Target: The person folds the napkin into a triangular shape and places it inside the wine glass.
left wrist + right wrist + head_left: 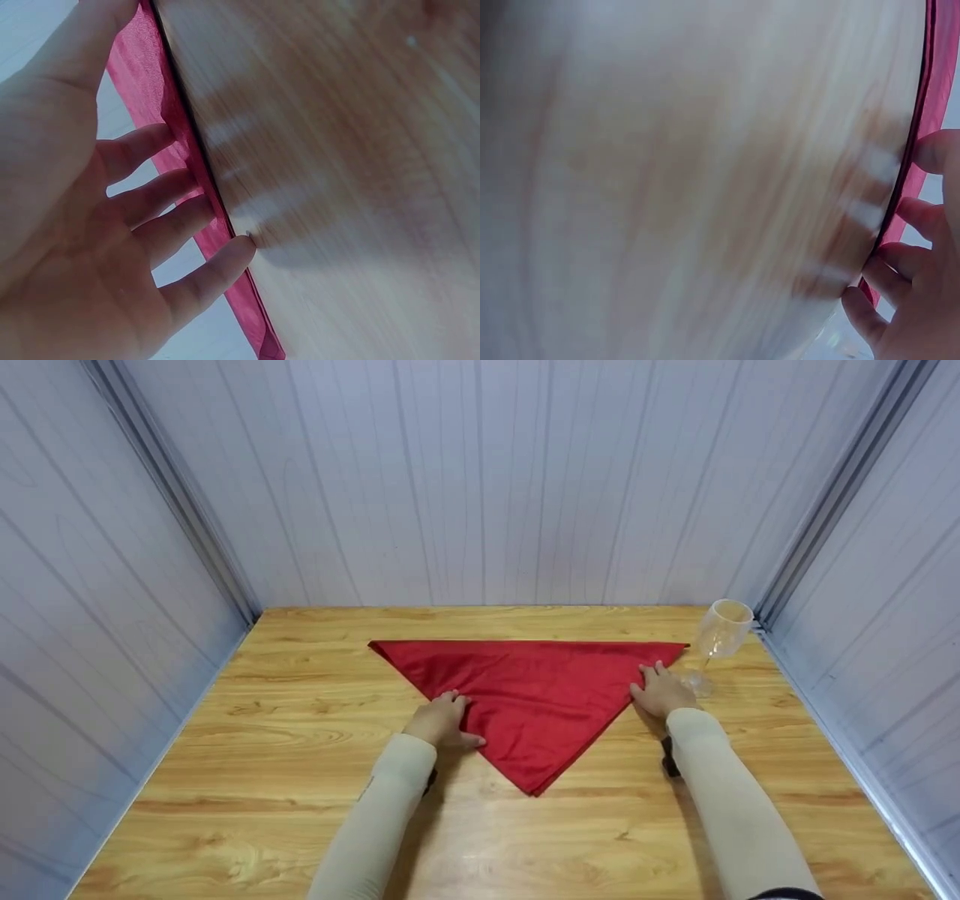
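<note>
A red cloth (532, 690), folded into a triangle, lies flat on the wooden table with its long edge at the back and its point toward me. My left hand (442, 721) rests at the cloth's left slanting edge, fingertips on the fabric. In the left wrist view those fingers (206, 281) are spread and fairly straight along the edge. At the right slanting edge, near the right corner, my right hand (661, 690) touches the cloth. Its fingers (889, 281) also lie spread along the border in the right wrist view, pinching nothing visible.
A clear stemmed wine glass (721, 631) stands upright at the back right, close beyond my right hand and the cloth's right corner. Pale panel walls (480, 480) enclose the wooden table (285, 780) at the back and both sides.
</note>
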A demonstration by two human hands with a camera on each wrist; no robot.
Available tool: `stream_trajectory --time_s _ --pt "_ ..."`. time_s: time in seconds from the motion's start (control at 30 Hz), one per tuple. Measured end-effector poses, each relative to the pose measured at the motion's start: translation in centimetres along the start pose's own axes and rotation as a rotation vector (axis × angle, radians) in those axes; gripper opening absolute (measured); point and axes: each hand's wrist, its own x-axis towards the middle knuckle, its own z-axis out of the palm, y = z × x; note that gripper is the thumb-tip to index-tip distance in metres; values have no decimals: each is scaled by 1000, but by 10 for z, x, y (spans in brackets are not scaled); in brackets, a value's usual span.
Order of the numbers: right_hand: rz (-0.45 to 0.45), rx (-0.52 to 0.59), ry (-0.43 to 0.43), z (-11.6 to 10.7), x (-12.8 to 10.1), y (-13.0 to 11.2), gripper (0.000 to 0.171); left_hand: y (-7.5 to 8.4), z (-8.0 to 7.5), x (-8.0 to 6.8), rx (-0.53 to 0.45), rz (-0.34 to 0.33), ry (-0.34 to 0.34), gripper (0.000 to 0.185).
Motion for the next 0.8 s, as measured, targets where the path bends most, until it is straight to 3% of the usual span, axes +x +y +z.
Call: stream_trajectory --time_s 0.17,0.27,0.43,0.57,0.67,0.8 --pt "3 9 10 1 0 1 64 1 0 0 -9 2 -5 82" --pt "-21 27 60 1 0 2 58 0 0 1 -1 3 -7 82" --pt "-102 53 151 2 -2 0 27 0 2 1 -6 -7 -21 79" --pt "-156 41 100 -2 -6 -5 10 5 5 -1 6 36 -23 68" --pt "-174 55 32 -4 -9 -10 11 10 8 -3 26 97 -24 62" --pt "-190 101 -70 -6 -14 -14 18 19 11 -6 19 182 -64 67"
